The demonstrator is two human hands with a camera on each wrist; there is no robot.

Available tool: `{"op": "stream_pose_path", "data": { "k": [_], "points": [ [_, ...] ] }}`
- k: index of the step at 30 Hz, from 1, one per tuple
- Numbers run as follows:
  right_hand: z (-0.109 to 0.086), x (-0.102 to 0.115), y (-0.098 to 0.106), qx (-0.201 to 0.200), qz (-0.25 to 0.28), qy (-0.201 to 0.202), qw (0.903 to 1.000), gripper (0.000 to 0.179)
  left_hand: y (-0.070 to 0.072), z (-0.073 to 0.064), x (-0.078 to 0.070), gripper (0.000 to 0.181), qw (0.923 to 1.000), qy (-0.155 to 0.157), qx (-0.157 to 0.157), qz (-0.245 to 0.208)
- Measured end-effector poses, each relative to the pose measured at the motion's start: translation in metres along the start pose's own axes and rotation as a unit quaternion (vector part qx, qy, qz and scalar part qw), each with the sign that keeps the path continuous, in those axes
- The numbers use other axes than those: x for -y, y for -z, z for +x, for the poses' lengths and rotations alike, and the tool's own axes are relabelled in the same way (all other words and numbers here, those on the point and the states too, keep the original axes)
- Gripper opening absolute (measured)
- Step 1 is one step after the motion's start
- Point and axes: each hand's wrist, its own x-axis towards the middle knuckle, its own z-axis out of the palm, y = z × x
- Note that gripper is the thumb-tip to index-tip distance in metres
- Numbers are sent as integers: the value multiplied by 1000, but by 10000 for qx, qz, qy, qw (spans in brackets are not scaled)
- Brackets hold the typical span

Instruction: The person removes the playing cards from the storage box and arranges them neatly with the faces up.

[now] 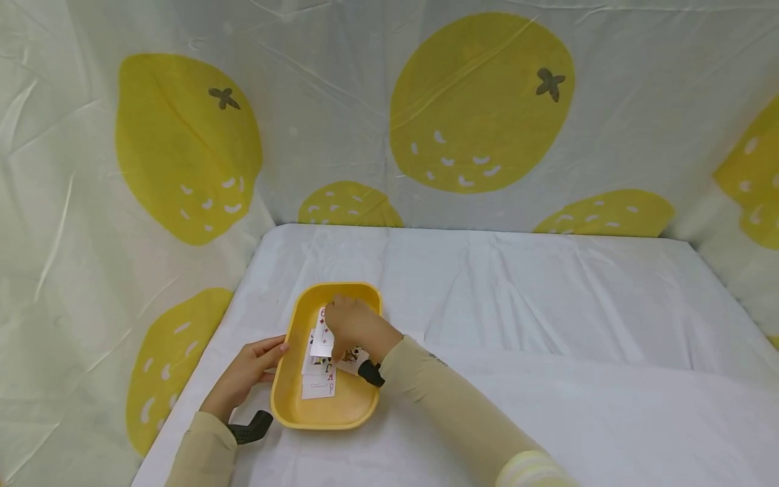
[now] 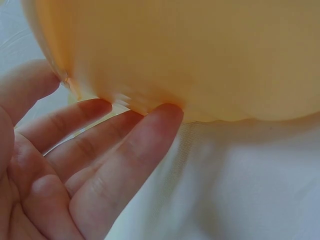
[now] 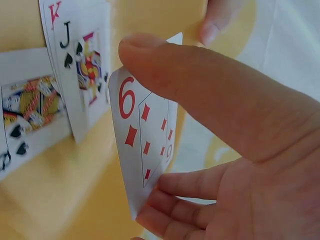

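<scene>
A yellow tray [image 1: 324, 421] holds several playing cards. In the right wrist view, a six of diamonds [image 3: 137, 145] stands tilted on edge, pinched between the thumb and fingers of my right hand [image 1: 359, 329] over the tray. Near it lie a jack of spades [image 3: 87, 65], overlapping a king [image 3: 55, 16], and a queen of spades [image 3: 35, 105]. My left hand [image 1: 243, 370] is at the tray's left side, and its fairly straight fingers [image 2: 130, 155] touch the tray's outer edge. My right hand covers part of the tray and cards.
The tray stands on a white cloth [image 1: 548, 419] at the table's left. Behind and to the left hangs white fabric [image 1: 328, 101] printed with yellow lemons. A pale, flat piece [image 1: 416, 335] shows beside my right wrist, too partly hidden to name.
</scene>
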Motion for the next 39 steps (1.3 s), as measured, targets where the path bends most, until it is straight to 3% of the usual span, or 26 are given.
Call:
{"op": "stream_pose_path", "data": {
  "k": [6,16,27,39],
  "points": [
    [-16,-26,10,-172,104,-17,9998,89,0,0,-1,53,10000,-5,4,-39],
    [-56,-83,10,-393,220,-240,9987,92,0,-2,-1,55,10000,37,13,3],
    [-93,-124,-28,-308,363,-395,9981,82,-1,-1,-2,55,9999,92,-63,43],
    [-112,-130,-63,58,399,-514,9979,76,0,-2,-1,55,9999,100,-70,9]
  ]
}}
